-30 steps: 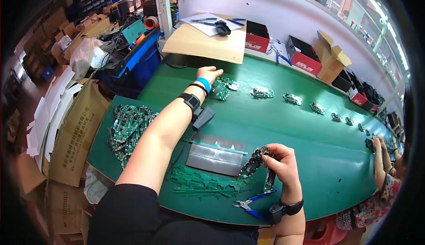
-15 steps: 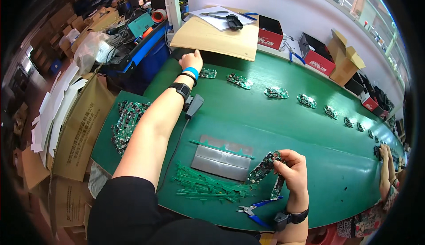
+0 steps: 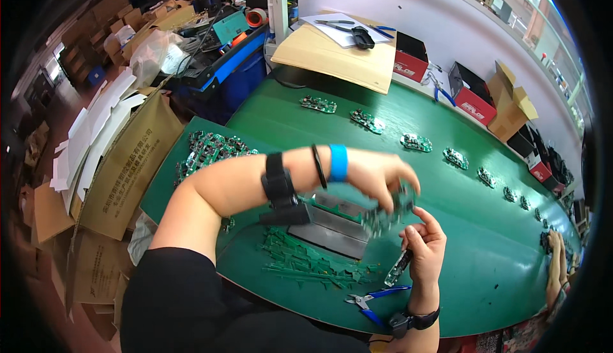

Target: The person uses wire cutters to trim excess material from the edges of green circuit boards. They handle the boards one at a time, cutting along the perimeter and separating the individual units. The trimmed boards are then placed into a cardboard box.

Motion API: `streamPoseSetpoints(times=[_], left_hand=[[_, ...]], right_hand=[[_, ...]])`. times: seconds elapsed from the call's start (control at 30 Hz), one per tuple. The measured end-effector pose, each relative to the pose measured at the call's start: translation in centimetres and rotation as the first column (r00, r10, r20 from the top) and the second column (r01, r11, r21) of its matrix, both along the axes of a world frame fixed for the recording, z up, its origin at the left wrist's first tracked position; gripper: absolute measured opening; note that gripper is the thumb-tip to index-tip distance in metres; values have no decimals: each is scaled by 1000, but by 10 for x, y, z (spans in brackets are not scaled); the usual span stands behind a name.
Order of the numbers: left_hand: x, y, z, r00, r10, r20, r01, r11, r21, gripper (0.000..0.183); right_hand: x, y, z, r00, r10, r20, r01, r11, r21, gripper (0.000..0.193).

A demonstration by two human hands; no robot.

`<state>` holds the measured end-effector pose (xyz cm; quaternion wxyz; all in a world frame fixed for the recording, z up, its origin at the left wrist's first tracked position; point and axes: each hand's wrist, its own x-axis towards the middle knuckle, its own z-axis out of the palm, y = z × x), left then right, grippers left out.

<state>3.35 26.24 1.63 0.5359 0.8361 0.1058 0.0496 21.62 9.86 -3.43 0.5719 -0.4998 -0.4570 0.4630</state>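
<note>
My left hand [image 3: 378, 175] is bent over a larger circuit board [image 3: 385, 217], thumb and fingers closing on its upper end; hand and board are smeared by motion. Just below, my right hand [image 3: 426, 246] pinches a narrow circuit board [image 3: 399, 268] that tilts down to the left. Its raised fingertips come close to the larger board, and whether they touch it I cannot tell. Blue-handled cutters [image 3: 367, 302] lie on the green table under the right hand. Green board scraps [image 3: 313, 263] are heaped beside a grey metal plate [image 3: 329, 235], partly hidden by my left arm.
Several circuit boards [image 3: 367, 122] form a row along the far side of the table. A pile of boards [image 3: 211, 149] lies at left. Cardboard [image 3: 335, 56] with pliers on it, red-black boxes [image 3: 471, 101] and an open carton [image 3: 511, 101] stand behind. Another person's arms [image 3: 554, 267] reach in at right.
My left hand has come back from the far end of the board row to the larger board at my right hand. The right hand still holds the narrow board. The whole view has shifted slightly.
</note>
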Motion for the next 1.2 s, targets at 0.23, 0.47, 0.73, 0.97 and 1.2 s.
streamPoseSetpoints(times=[0.23,0.47,0.73,0.97,1.2], left_hand=[[-136,153,-20,184,968,170,-953,218,-211,34],[-201,209,-90,-317,946,-60,-849,-312,-426,13],[-204,219,-104,-344,937,58,-885,-344,314,20],[-119,104,-42,632,771,82,-738,565,369,33],[-88,-48,-54,880,472,-59,-323,684,654,32]], right_hand=[[13,6,-13,999,-1,-35,-1,999,-54,13],[9,8,-15,969,33,-245,-62,992,-112,23],[12,10,-12,963,64,-260,-88,993,-83,22],[20,4,-11,989,0,-148,-16,995,-103,20],[22,10,-11,980,43,-196,-43,999,2,18]])
